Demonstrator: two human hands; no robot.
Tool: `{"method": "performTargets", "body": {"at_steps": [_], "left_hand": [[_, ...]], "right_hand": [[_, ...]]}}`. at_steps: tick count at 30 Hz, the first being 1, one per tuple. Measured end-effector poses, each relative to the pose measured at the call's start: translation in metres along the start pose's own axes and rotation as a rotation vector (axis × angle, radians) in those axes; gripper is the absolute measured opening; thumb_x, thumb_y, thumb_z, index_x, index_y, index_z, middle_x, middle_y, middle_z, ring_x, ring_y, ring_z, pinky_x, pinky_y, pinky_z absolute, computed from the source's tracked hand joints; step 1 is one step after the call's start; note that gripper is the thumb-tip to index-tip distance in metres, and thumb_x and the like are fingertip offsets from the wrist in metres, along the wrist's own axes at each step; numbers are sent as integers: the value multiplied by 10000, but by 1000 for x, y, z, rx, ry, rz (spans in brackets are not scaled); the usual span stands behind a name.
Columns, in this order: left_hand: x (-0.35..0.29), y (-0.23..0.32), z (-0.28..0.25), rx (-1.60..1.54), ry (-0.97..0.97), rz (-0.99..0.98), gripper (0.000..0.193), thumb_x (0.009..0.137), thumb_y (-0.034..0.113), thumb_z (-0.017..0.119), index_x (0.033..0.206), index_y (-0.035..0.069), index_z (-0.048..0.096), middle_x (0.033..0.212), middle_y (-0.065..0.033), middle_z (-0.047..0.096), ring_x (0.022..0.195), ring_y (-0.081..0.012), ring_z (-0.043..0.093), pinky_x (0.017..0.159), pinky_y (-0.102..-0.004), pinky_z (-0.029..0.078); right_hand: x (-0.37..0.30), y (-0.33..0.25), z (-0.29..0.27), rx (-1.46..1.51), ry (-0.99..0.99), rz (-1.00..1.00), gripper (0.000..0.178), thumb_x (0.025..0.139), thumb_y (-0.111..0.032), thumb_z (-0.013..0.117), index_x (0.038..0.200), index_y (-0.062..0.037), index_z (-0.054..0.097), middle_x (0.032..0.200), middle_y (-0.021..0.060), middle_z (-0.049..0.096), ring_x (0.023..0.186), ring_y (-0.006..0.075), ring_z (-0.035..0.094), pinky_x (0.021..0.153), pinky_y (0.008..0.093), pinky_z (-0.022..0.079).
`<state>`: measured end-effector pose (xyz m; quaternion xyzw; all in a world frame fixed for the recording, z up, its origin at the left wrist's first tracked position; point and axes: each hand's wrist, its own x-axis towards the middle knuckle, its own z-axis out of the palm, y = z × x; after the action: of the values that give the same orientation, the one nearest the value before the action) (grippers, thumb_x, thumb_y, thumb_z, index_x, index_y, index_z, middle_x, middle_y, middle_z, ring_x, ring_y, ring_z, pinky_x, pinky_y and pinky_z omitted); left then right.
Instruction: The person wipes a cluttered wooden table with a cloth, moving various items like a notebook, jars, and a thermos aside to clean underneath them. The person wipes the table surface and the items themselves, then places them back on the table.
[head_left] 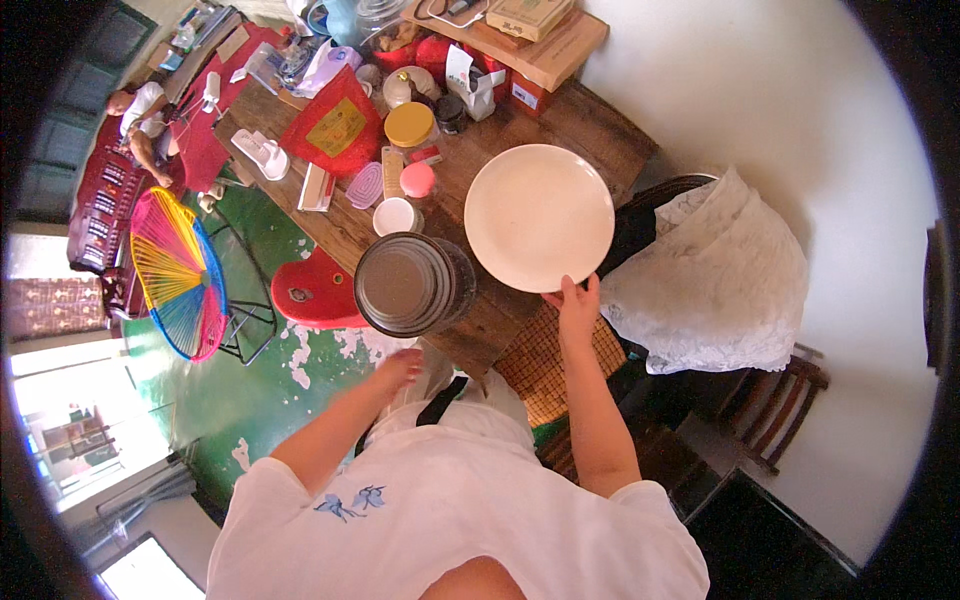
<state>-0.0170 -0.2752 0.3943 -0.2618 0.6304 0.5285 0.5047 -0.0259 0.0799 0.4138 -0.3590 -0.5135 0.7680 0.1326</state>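
Note:
My right hand [577, 308] grips the near rim of a large round white plate [540, 215], thumb on its upper face and fingers underneath. The plate is over the right side of the wooden table [590, 125]. My left hand [402, 368] is in front of me, below the table's near edge, slightly blurred, with loosely bent fingers and nothing visible in it. Just beyond it, a dark round metal tin [400, 283] with a ringed lid stands at the table's near corner. Behind the tin are a small white-lidded jar [396, 216] and a pink round lid [417, 180].
A yellow-lidded jar [409, 125], a red bag [335, 125] and cardboard boxes [545, 50] crowd the table's far part. A red stool [318, 290] and a colourful corded chair [180, 275] stand left. White lace cloth [715, 280] drapes a chair at right. Another person [145, 115] sits far left.

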Motion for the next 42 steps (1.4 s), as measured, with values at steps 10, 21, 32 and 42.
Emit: {"method": "performTargets", "body": {"at_steps": [10,21,32,42], "left_hand": [[-78,144,166,-266,-252,575,587,959,138,504,1463,35,220,1430,-186,392,1295,-337,470,1046,-505,462],[-118,157,157,-628,-285,479,496,933,29,442,1413,20,315,1370,-174,489,1207,-332,564,1011,-516,496],[-197,121,75,-753,-232,670,509,893,75,485,1392,17,401,1339,-175,536,1203,-339,563,987,-550,475],[-266,-97,-185,-586,197,604,546,874,149,530,1395,32,412,1221,-148,614,1093,-330,626,904,-534,541]], "right_hand": [[-31,-61,-29,148,-250,140,439,962,-160,587,1361,-38,452,1077,93,669,836,182,697,651,315,610],[173,-19,22,-1213,-210,-481,466,942,-203,603,1347,-11,477,1229,121,581,1097,257,587,940,374,486],[142,6,-47,-757,-248,-552,600,860,-131,682,1392,-7,435,1399,167,469,1260,303,481,1046,425,412],[-79,-150,-3,-266,-346,-50,670,814,-345,645,1375,-28,461,1355,140,489,1212,312,483,992,439,423]]}}
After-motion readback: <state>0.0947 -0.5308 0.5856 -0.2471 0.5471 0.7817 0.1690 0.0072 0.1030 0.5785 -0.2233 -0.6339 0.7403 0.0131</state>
